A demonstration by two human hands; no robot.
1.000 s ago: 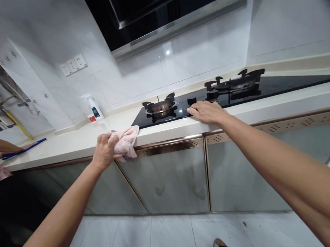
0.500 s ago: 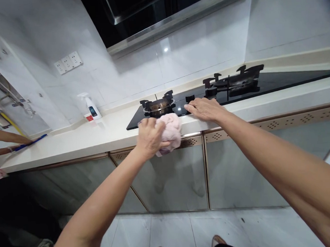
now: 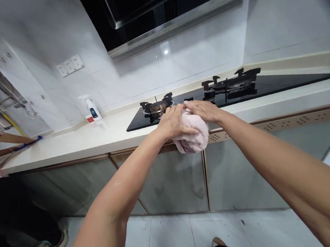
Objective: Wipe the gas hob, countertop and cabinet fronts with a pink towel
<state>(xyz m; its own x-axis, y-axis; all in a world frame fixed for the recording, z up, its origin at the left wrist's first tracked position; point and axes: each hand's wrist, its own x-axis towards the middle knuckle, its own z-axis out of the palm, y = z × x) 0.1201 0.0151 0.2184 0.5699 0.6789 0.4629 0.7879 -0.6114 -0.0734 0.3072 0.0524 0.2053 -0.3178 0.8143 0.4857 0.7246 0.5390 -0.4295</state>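
My left hand (image 3: 174, 122) is closed around a bunched pale pink towel (image 3: 194, 133) at the front edge of the gas stove. Part of the towel hangs over the counter's front edge. Right beside it, my right hand (image 3: 202, 110) lies with fingers extended on the stove's front edge, its thumb side meeting the towel and my left fingertips. Some of its fingers are hidden. The black glass stove (image 3: 280, 83) has a left burner (image 3: 157, 107) behind my left hand and a right burner (image 3: 232, 84) beyond my right hand.
A white spray bottle (image 3: 93, 109) and a small red-and-white item (image 3: 89, 119) stand on the pale countertop (image 3: 71, 144). At far left another person holds a blue cloth (image 3: 29, 143) on the counter. A black range hood (image 3: 152, 12) overhangs the stove; cabinets (image 3: 171, 182) lie below.
My left hand has slid the towel rightward along the stove's front edge until it meets my right hand. The other person's blue cloth has shifted slightly left.
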